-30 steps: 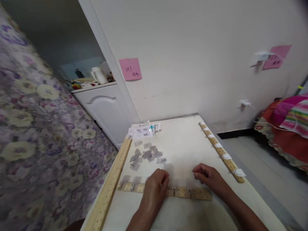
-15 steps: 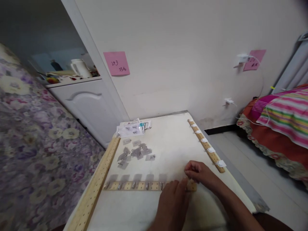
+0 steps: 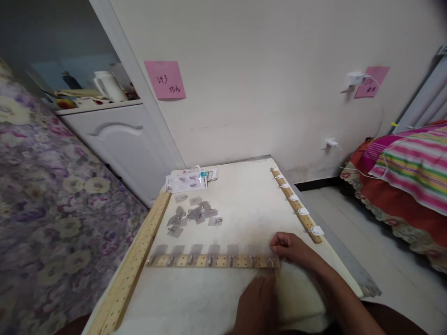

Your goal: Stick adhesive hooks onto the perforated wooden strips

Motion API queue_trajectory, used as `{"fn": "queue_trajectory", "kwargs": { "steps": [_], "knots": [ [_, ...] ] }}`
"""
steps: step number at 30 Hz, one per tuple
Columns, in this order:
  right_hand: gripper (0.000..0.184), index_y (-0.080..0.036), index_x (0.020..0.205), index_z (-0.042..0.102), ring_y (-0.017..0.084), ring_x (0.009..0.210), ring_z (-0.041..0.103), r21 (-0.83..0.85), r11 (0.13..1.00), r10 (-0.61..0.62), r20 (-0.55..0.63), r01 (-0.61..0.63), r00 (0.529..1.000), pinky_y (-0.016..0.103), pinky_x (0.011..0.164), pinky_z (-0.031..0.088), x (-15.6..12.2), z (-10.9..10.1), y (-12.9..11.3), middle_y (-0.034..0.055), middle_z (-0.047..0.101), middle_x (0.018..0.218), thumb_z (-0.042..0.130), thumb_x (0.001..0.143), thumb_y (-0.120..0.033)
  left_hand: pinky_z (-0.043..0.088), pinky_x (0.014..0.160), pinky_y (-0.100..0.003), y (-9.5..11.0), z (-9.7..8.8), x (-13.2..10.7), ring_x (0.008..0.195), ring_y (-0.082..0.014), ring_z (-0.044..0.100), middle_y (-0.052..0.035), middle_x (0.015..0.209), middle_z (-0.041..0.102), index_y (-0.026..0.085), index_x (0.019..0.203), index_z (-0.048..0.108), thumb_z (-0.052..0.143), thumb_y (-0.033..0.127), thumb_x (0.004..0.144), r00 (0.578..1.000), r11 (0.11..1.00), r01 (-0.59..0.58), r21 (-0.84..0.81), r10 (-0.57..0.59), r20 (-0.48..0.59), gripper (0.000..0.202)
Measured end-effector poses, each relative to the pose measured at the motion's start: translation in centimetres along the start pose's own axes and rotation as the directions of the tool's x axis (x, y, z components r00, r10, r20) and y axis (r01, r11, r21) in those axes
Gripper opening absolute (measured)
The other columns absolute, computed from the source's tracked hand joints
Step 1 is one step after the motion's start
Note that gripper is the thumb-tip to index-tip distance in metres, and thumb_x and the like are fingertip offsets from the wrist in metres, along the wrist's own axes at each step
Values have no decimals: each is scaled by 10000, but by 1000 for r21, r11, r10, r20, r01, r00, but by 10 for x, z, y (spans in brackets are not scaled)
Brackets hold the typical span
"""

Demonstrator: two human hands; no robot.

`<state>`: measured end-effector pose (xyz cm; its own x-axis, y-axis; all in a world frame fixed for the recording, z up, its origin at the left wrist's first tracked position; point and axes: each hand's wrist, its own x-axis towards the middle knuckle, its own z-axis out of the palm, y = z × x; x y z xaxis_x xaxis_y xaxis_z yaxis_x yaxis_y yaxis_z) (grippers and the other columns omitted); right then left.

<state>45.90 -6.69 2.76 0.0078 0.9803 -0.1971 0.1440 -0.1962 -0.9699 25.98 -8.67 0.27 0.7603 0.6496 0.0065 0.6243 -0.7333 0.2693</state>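
A thin wooden strip (image 3: 240, 261) with drilled holes lies across the near part of the table, with several clear square hooks (image 3: 211, 259) set along it. My right hand (image 3: 291, 249) is at the strip's right end, thumb and fingers pinched at the clear plate of the last hook (image 3: 272, 263). Just below that end is my left hand (image 3: 256, 300), fingers curled together, their tips close to the same hook; what they hold, if anything, is hidden. Loose clear hooks (image 3: 199, 214) lie in a pile farther back on the left.
A second strip (image 3: 295, 204) with white round hooks runs along the table's right edge. Long perforated wooden bars (image 3: 139, 267) line the left edge. Packaged hooks (image 3: 186, 180) lie at the back left. A wall, a floral curtain (image 3: 63, 223) and a bed (image 3: 401, 172) surround the table (image 3: 195, 302).
My left hand has drawn back toward me off the strip, uncovering the hooks at its right end. My right hand stays at that end. The view has shifted slightly.
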Motion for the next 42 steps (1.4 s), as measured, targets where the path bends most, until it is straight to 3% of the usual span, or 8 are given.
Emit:
{"fn": "queue_trajectory", "kwargs": {
  "steps": [11,22,42],
  "knots": [
    [107,-182,745,527,70,431,493,45,997,60,7,-61,998,180,428,353,5,0,8,-81,522,513,573,702,-268,522,719,-309,-4,-3,-1,843,-212,608,-103,936,660,167,1294,471,452,74,789,1000,1000,-18,-8,18,-7,513],
    [99,-177,739,528,67,406,479,52,996,71,1,-71,997,177,409,347,8,-1,10,-89,501,480,565,696,-258,518,713,-391,-8,17,-2,822,-231,577,-95,918,633,127,1313,383,490,17,741,963,988,-84,128,114,-245,592],
    [78,-182,734,525,64,402,478,64,996,68,6,-68,998,183,416,351,8,-4,11,-91,508,484,560,692,-238,533,729,-426,-4,12,0,862,-260,593,-116,997,646,109,1319,407,586,87,763,985,986,-70,153,93,-146,585]
  ]
}}
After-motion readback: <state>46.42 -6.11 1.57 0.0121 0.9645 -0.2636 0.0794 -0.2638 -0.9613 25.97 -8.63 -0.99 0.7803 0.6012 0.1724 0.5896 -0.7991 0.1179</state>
